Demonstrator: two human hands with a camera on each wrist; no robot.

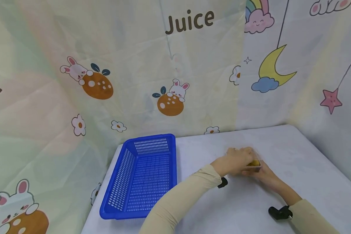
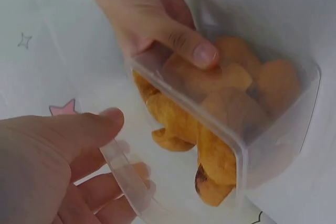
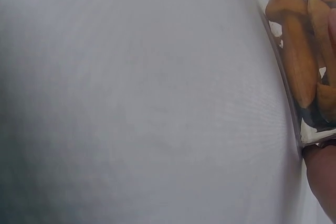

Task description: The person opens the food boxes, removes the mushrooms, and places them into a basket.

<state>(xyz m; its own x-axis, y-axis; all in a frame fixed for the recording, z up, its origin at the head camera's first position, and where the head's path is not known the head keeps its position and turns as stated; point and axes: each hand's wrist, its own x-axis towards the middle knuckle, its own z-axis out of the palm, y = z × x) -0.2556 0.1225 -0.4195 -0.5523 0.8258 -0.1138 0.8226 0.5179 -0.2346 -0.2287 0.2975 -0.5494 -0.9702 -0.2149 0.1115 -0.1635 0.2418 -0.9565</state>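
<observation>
A clear plastic box (image 1: 253,169) of orange-brown mushrooms (image 2: 215,145) is on the right part of the table, between both hands. In the left wrist view it is tipped, its open side facing the left hand. My right hand (image 1: 264,175) grips the box from the right, thumb pressed on its wall. From the other side my left hand (image 1: 237,159) holds the edge of the clear plastic, its fingertips (image 2: 140,174) showing through it and its thumb on the near side. Mushroom caps and stems (image 3: 299,56) show through the wall in the right wrist view.
A blue plastic basket (image 1: 175,152) with slotted walls stands to the left on the white-covered table (image 1: 216,214). A printed curtain (image 1: 134,97) hangs behind the table, with another along the right side. Black straps' ends (image 1: 280,213) show at the wrists.
</observation>
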